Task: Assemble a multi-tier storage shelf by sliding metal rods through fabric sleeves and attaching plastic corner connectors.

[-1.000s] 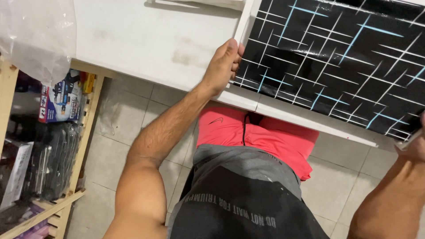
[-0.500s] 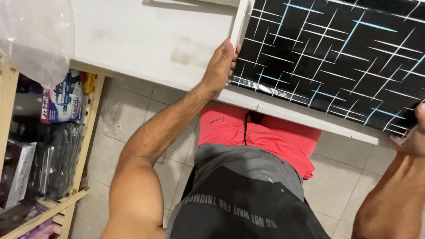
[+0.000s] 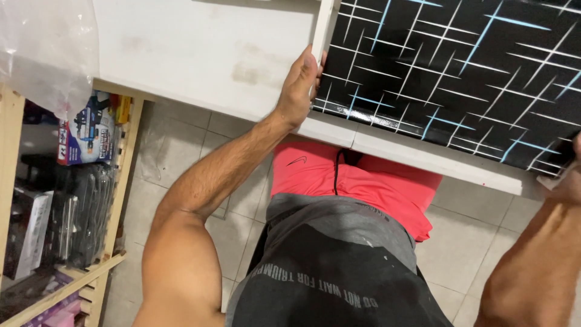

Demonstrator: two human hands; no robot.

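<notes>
Left hand (image 3: 299, 88) has crept higher along the patterned black sheet (image 3: 460, 79); fingers curled over its 9 o'clock edge, pinning it flat on white table (image 3: 200, 54). Right hand (image 3: 572, 175) at 3 o'clock; grip unclear.

the sheet (image 3: 460, 72) under the left hand (image 3: 299, 85) looks like glossy black film, smooth, with thin white and blue lines and a shine along its near edge. the desk (image 3: 200, 54) just left of that grip is matt white painted board, scuffed with brownish smudges. well left of the grip, the shelf (image 3: 118, 181) is bare pale wood, unvarnished. above it hangs a clear plastic bag (image 3: 42, 48), thin and crinkled. the floor (image 3: 175, 145) is matt grey tile, slightly mottled.
</notes>
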